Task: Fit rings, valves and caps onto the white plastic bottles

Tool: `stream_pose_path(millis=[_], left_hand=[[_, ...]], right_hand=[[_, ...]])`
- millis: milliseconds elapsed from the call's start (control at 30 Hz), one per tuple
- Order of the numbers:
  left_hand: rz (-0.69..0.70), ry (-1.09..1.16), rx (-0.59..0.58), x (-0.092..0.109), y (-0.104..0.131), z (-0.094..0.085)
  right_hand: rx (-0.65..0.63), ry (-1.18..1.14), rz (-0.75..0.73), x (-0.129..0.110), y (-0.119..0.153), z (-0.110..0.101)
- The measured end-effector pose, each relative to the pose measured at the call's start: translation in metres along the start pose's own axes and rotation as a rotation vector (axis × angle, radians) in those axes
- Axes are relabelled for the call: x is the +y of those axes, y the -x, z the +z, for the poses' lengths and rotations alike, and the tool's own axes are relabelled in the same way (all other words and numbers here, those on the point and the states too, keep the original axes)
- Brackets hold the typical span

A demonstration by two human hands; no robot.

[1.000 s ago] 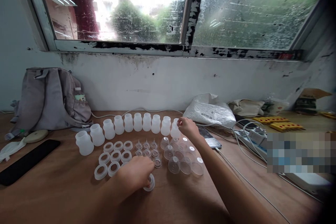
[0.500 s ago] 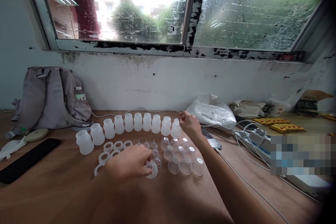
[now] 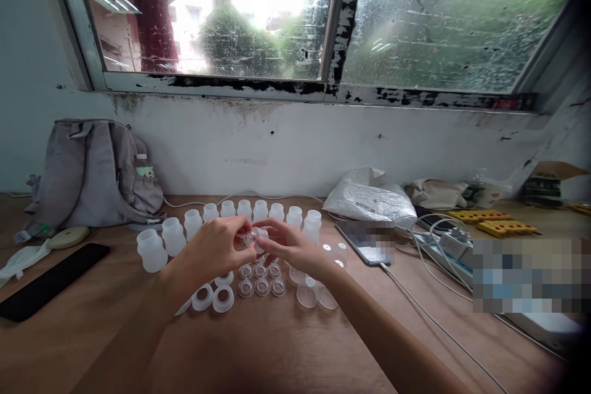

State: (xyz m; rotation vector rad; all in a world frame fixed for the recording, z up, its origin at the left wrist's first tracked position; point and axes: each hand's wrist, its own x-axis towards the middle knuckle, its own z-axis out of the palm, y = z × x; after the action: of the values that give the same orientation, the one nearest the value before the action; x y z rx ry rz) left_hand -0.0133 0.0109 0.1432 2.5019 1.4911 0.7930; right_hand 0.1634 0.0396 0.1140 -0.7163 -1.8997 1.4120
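Observation:
Both hands meet above the middle of the table, in front of the row of frosted bottles [image 3: 152,252]. My left hand [image 3: 219,243] is closed on a small clear bottle nipple [image 3: 250,238] with ridges beside it. From the other side, the fingers of my right hand [image 3: 293,245] wrap round the same piece; whether a ring is fitted on it I cannot make out. Below lie several clear nipples [image 3: 262,286] in rows. White collar rings [image 3: 223,298] lie to their left, partly hidden by my left arm. Clear domed caps [image 3: 306,293] stand on the right, partly under my right hand.
A grey backpack [image 3: 87,172] leans on the wall at the left, with a black flat case [image 3: 55,280] before it. At the right lie a phone [image 3: 362,243] on a cable, a silver bag [image 3: 372,197], a power strip [image 3: 538,323] and yellow blocks [image 3: 508,228].
My left hand has lifted from the near side of the nipples, carrying a clear piece. My right hand has come left from beside the rightmost bottle, and both hands now meet.

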Motion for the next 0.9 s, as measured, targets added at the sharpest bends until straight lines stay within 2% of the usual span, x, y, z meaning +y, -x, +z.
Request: stream_pose_path(millis=[233,667,900], left_hand=[[-0.006,-0.014,-0.006,0.002,0.0004,0.0005],[-0.022,-0.077,-0.006,0.0054,-0.003,0.0054],[0.038,-0.004,0.006,-0.0021,-0.0055,0.0072]], right_hand=[[0.025,-0.038,-0.011,0.0089,-0.004,-0.0026],[0.107,0.052,-0.018,0.0077,-0.0041,-0.0003],[0.05,0.057,-0.011,0.0033,-0.0014,-0.005]])
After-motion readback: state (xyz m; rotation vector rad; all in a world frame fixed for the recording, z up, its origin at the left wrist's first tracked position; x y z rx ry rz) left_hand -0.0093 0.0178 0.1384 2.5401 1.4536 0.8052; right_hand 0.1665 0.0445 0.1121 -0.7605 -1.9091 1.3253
